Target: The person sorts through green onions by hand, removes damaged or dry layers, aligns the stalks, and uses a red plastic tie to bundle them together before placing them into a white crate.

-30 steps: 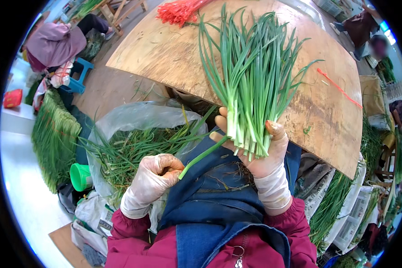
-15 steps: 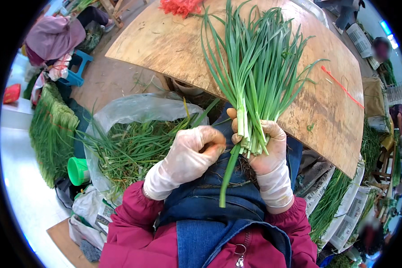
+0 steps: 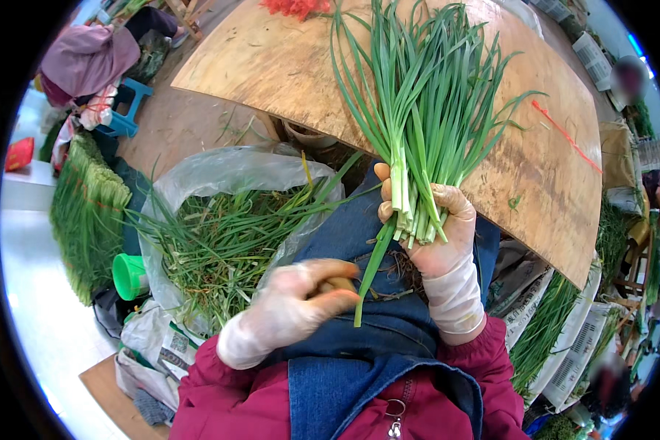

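Green garlic chives (image 3: 436, 125) extend in a bunch over a wooden counter (image 3: 257, 81), fingers of the right hand (image 3: 449, 251) closed round their pale ends. The blurred left hand (image 3: 290, 297) half curls beside a drooping strand (image 3: 374, 268), its grip unclear.

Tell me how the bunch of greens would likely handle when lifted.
The bunch of greens is probably floppy toward the tips, where long, thin leaves bend outward. It is likely firmer near the right hand, where the pale stalks look straight. It might shed pieces: no tie is visible, and one leaf hangs below the rest.
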{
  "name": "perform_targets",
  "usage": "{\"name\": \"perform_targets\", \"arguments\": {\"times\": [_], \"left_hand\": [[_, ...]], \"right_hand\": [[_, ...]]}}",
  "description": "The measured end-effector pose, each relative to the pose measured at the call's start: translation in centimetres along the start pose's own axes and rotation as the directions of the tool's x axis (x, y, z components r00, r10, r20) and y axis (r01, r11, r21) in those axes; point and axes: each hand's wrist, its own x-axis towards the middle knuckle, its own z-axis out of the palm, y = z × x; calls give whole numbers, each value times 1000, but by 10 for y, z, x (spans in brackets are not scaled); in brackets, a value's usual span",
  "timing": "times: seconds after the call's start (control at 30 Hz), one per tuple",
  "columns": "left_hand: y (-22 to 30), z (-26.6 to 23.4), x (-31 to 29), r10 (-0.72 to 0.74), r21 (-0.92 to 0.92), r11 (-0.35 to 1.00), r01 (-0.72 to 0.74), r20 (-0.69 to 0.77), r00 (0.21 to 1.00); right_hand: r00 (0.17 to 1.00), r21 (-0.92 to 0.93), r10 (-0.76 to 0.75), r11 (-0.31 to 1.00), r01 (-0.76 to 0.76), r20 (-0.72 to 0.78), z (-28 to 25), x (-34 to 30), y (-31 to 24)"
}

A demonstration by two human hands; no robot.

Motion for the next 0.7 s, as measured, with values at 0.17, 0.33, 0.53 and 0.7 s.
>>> {"name": "perform_targets", "arguments": {"times": [0.17,0.33,0.53,0.7], "left_hand": [[7,7,7,-225,-377,897,231,60,973],[-13,-16,-15,-242,-112,968,227,-156,958],[-53,-112,-87,-4,194,949,248,-780,626],[-88,-151,-142,-356,66,842,535,-677,644]], "right_hand": [[1000,1,-20,1000,20,-10,4,-2,-1],[999,-59,-43,997,42,-25,3,-1,1],[999,-59,-32,998,33,17,2,0,-7],[998,22,-52,998,53,-42,-1,-5,-9]]}}
